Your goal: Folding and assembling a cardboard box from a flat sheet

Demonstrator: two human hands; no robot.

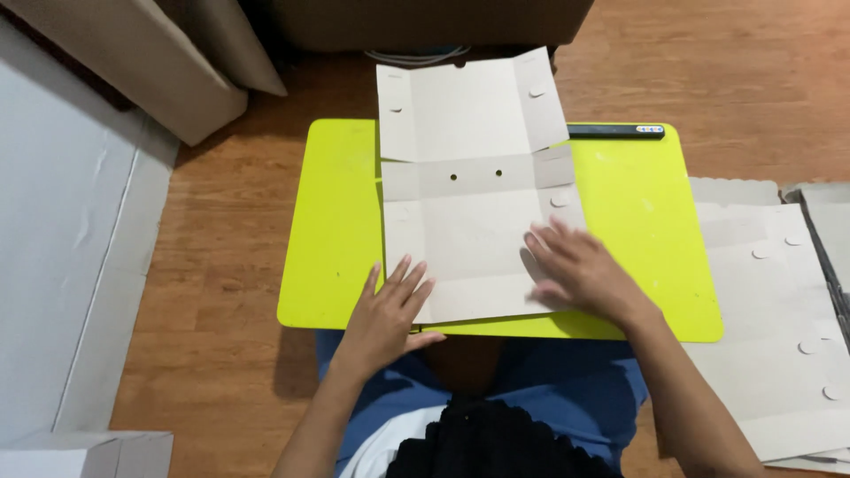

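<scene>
A flat grey cardboard box blank point(469, 190) with fold lines, two small holes and round tabs lies on a lime-green lap table point(336, 221). My left hand point(390, 310) rests flat on the blank's near left corner, fingers spread. My right hand point(575, 270) presses flat on the blank's near right part, fingers apart. Neither hand grips anything. The blank's far flap sticks out past the table's far edge.
A black pen-like bar point(615, 131) lies at the table's far right edge. A stack of more grey cardboard blanks point(779, 327) lies on the wooden floor at the right. White boards point(62, 221) stand at the left, and a brown box point(425, 22) sits beyond the table.
</scene>
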